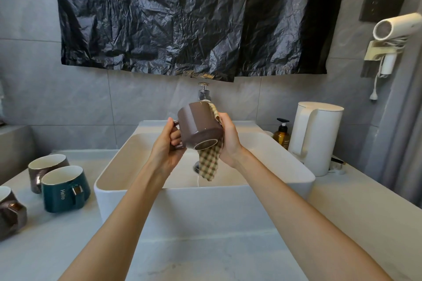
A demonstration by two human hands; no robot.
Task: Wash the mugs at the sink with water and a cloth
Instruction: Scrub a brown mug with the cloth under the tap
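Mug washing under way over the sink [296,167], with one mug in the hands and three set aside.
The left hand [167,143] grips the handle of the brown mug [196,128], held tilted above the basin below the tap [204,92]. The right hand [229,141] clasps the checked cloth [209,162] against the mug's side, one corner hanging. The teal mug [64,189] and two dark mugs [45,166] [10,210] stand on the desk [205,258]. Whether these are washed cannot be told, so the task looks partway done at best.
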